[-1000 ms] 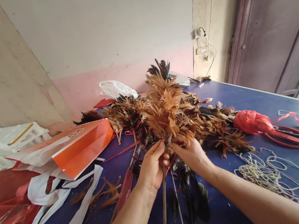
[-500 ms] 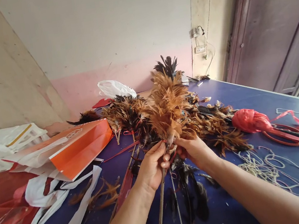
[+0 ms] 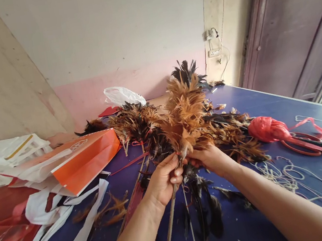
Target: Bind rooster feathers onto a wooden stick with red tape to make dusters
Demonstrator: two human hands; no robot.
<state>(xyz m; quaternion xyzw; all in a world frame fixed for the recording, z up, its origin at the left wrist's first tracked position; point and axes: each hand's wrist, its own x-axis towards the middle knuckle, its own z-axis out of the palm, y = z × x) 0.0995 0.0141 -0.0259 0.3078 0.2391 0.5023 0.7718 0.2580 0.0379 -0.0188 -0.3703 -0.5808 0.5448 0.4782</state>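
Brown feathers with a dark tuft at the far end cover a feather duster [image 3: 188, 107] on a thin stick, tilted away from me. My left hand [image 3: 163, 177] is closed round the stick just below the lowest feathers. Close beside it, my right hand [image 3: 209, 159] pinches at the base of those feathers; its fingertips are partly hidden. A bit of red tie shows by my left thumb. Under and in front of my hands lie loose black feathers [image 3: 215, 214] and a thin pale stick [image 3: 191, 226].
Bundles of brown feathers [image 3: 136, 120] lie behind on the blue table [image 3: 268, 98]. To the right are a ball of red plastic twine [image 3: 266, 129] and tangled pale string [image 3: 288, 177]. An orange paper bag [image 3: 87, 161], white strips and a red plastic bag [image 3: 7, 232] are on the left.
The duster's far end has swung slightly to the right, and the stick's near end slightly left. Both hands keep their hold at the feather base.
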